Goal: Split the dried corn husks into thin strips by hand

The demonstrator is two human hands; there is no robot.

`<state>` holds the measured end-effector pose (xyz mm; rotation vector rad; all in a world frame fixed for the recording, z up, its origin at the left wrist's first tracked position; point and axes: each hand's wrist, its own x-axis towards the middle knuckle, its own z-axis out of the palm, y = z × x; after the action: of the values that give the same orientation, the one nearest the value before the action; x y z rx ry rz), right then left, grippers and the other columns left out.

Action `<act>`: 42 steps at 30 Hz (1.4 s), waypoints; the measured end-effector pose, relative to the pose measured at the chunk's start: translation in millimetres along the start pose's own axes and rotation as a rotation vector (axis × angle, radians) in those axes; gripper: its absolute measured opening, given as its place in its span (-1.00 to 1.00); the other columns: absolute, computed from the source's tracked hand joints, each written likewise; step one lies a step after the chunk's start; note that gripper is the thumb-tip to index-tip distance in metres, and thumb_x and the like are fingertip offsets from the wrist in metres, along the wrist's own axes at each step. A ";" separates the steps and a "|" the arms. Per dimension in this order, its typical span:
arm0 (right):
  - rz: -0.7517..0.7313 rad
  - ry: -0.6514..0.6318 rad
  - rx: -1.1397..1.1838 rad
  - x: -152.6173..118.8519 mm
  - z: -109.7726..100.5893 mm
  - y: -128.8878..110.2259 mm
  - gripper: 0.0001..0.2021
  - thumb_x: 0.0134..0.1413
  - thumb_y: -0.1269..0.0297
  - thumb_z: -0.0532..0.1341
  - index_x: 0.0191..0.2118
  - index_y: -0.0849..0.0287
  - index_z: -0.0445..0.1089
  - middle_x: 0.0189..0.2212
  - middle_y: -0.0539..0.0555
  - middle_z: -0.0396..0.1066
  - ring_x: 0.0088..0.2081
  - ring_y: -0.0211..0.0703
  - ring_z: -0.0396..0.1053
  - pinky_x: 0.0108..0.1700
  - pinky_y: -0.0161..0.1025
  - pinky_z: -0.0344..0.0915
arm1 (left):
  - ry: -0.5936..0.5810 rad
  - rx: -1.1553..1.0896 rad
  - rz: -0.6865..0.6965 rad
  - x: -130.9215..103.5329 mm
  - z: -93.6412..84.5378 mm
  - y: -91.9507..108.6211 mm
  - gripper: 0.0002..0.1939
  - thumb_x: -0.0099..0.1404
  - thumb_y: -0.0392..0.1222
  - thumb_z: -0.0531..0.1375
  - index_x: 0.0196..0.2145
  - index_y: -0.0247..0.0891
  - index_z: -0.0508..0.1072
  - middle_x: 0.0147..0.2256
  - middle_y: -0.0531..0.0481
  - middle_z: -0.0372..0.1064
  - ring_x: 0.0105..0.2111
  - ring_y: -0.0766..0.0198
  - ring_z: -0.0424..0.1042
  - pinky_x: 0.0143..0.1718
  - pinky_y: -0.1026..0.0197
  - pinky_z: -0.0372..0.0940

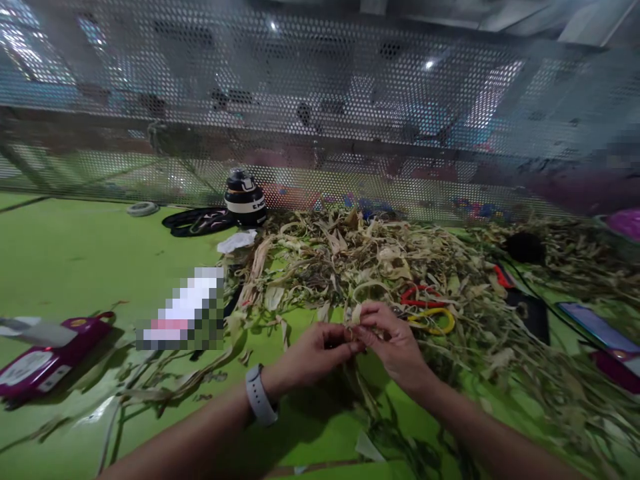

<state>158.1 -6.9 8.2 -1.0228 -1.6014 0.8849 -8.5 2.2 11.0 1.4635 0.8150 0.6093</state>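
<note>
Worktop (75,253): green, husk pile (380,267).
Hands: left (315,353), right (395,343) pinching strip (356,313).
Risk: dry strip may tear if pulled hard.

Looks like a craft workshop or small factory floor: long green worktable (75,260) heaped with dried leaf strips (380,267), fenced along the back by a perforated metal screen (320,100). Scissors (425,310) buried in the pile. Beyond the screen, blurred, possibly more workstations under ceiling lights.

A bright green table (75,267) runs back to a perforated metal screen (320,100), with ceiling lights glinting through.
</note>
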 end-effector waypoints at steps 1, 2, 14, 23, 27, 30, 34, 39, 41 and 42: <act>-0.008 -0.004 0.002 -1.4 1.2 -0.1 -0.89 0.02 0.23 0.24 -0.46 0.11 0.43 -0.35 0.04 0.31 -0.25 -0.19 0.31 -0.15 -0.25 0.25 | -0.029 0.006 -0.016 -0.2 -0.5 0.6 -0.65 0.13 0.05 0.16 -0.50 -0.34 0.42 -0.59 0.09 0.20 -0.57 0.40 0.10 -0.54 0.33 0.03; -0.014 -0.006 0.003 -3.1 2.6 -0.3 -0.89 0.02 0.24 0.24 -0.46 0.11 0.43 -0.36 0.03 0.31 -0.26 -0.19 0.31 -0.16 -0.25 0.25 | -0.063 0.011 -0.029 -0.7 -0.6 1.4 -0.65 0.13 0.05 0.16 -0.54 -0.33 0.39 -0.61 0.11 0.16 -0.59 0.41 0.06 -0.56 0.33 0.00; 0.008 0.042 0.052 -1.7 3.7 1.7 -0.92 0.01 0.30 0.25 -0.45 0.13 0.41 -0.41 0.02 0.32 -0.31 -0.21 0.30 -0.23 -0.28 0.25 | -0.151 -0.071 -0.031 -3.6 -1.6 6.4 -0.65 0.17 0.05 0.14 -0.52 -0.33 0.32 -0.59 0.14 0.12 -0.57 0.44 0.05 -0.56 0.35 -0.01; -0.009 -0.114 -0.218 5.8 -10.1 -6.6 -0.79 0.17 0.19 0.09 -0.40 0.17 0.36 -0.42 0.04 0.35 -0.34 -0.21 0.32 -0.27 -0.28 0.25 | -0.145 -0.082 -0.113 -2.1 -6.2 2.8 -0.59 0.12 0.14 0.17 -0.52 -0.33 0.32 -0.59 0.10 0.27 -0.59 0.44 0.20 -0.55 0.36 0.08; -0.155 -0.259 -0.402 12.9 -23.6 -5.0 -0.79 0.17 0.17 0.10 -0.35 0.15 0.38 -0.36 0.09 0.40 -0.25 -0.13 0.32 -0.13 -0.15 0.22 | 0.007 -0.106 -0.045 1.9 -14.5 3.4 -0.60 0.14 0.12 0.16 -0.50 -0.33 0.32 -0.59 0.11 0.24 -0.57 0.43 0.20 -0.51 0.35 0.10; -0.254 -0.286 -0.426 14.3 -26.6 1.8 -0.82 0.17 0.21 0.11 -0.38 0.15 0.35 -0.37 0.08 0.38 -0.21 -0.11 0.31 -0.04 -0.07 0.16 | 0.001 -0.076 0.001 2.4 -18.0 4.0 -0.63 0.16 0.08 0.16 -0.47 -0.34 0.36 -0.58 0.10 0.24 -0.55 0.42 0.18 -0.51 0.34 0.08; -0.226 -0.249 -0.367 13.9 -24.1 9.9 -0.79 0.20 0.20 0.07 -0.41 0.16 0.31 -0.34 0.10 0.33 -0.16 -0.10 0.30 -0.11 -0.12 0.24 | -0.046 -0.048 0.015 0.6 -17.9 4.5 -0.70 0.14 0.02 0.20 -0.40 -0.33 0.42 -0.55 0.12 0.22 -0.53 0.42 0.16 -0.49 0.33 0.08; -0.173 -0.154 -0.342 15.6 -23.8 10.3 -0.84 0.18 0.24 0.09 -0.37 0.15 0.31 -0.32 0.10 0.33 -0.19 -0.11 0.31 -0.13 -0.14 0.27 | 0.020 -0.165 -0.050 -0.7 -16.0 6.1 -0.71 0.11 -0.01 0.24 -0.42 -0.33 0.44 -0.54 0.07 0.34 -0.52 0.39 0.27 -0.44 0.31 0.18; -0.167 0.048 -0.343 15.8 -26.8 7.5 -0.90 0.17 0.27 0.09 -0.30 0.14 0.31 -0.26 0.11 0.33 -0.14 -0.10 0.30 -0.08 -0.12 0.25 | 0.064 -0.286 -0.039 -0.5 -15.2 6.7 -0.72 0.14 -0.01 0.22 -0.38 -0.33 0.46 -0.44 -0.02 0.45 -0.40 0.30 0.39 -0.30 0.26 0.25; -0.188 0.171 -0.351 15.1 -28.5 5.5 -0.91 0.17 0.29 0.10 -0.26 0.14 0.31 -0.24 0.11 0.32 -0.12 -0.09 0.28 -0.06 -0.10 0.23 | 0.093 -0.367 -0.031 -0.3 -14.7 7.0 -0.72 0.16 -0.02 0.21 -0.34 -0.32 0.46 -0.36 -0.07 0.49 -0.31 0.25 0.42 -0.20 0.22 0.26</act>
<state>184.6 11.0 15.1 -1.1318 -1.7071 0.3850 -19.4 11.3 19.0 1.0935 0.7503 0.7643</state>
